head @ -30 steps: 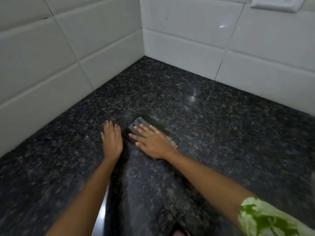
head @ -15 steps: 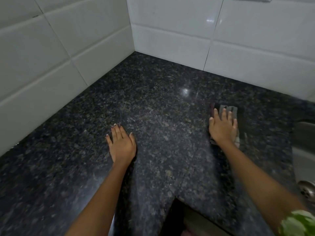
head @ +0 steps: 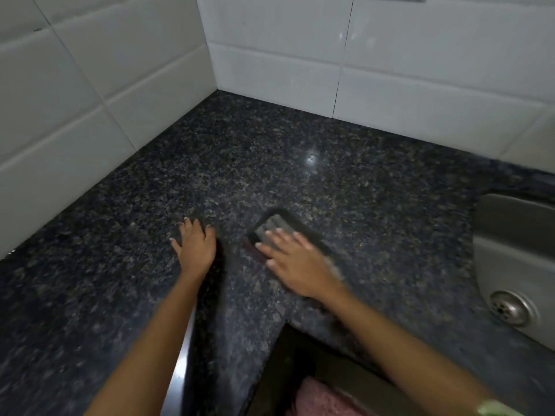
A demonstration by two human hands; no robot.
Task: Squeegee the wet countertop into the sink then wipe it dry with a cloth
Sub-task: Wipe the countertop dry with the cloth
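Two hands flat on one dark granite countertop (head: 300, 151), one grey cloth under the right.

From my remote seat I count two hands, one cloth, one steel sink and one drain; I can read no writing anywhere. My left hand (head: 195, 247) lies with fingers spread and straight, palm down on the bare stone, holding nothing. Just beside it, my right hand (head: 295, 262), blurred, presses with straight fingers on the folded grey cloth (head: 270, 228), which lies flat on the counter near its front edge. Well apart to the right sits the sink (head: 510, 235), its drain (head: 510, 307) at the bottom.
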